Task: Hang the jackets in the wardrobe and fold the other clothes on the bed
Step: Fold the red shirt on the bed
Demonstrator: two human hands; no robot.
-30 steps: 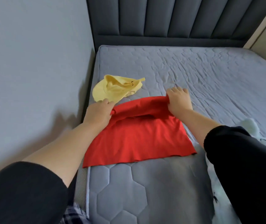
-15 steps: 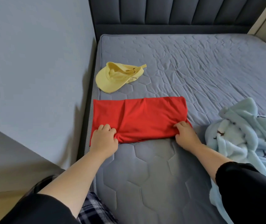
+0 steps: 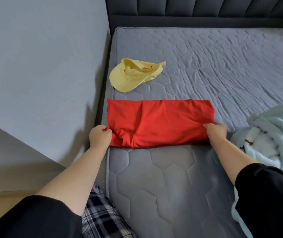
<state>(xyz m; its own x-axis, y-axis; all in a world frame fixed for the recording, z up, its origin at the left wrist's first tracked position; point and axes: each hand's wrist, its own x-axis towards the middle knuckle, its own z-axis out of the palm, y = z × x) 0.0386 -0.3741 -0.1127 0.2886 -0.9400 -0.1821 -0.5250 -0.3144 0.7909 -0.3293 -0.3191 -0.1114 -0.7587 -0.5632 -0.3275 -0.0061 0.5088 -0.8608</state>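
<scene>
A red garment (image 3: 159, 122) lies folded into a wide band across the left side of the grey quilted mattress (image 3: 197, 66). My left hand (image 3: 100, 138) grips its near left corner at the mattress edge. My right hand (image 3: 217, 132) pinches its near right corner. A light blue fleece garment (image 3: 271, 140) lies crumpled on the right, just beside my right arm. A yellow cap (image 3: 132, 74) rests upside down beyond the red garment, near the wall side.
A grey wall (image 3: 42, 66) runs close along the left edge of the bed. The dark padded headboard (image 3: 197, 12) stands at the far end. Plaid trousers (image 3: 101, 217) show at the bottom, against the mattress edge.
The far edge of the red garment came toward me, folding it in half into a band. Both hands now hold its near corners, and the left hand has shifted outward to the mattress edge.
</scene>
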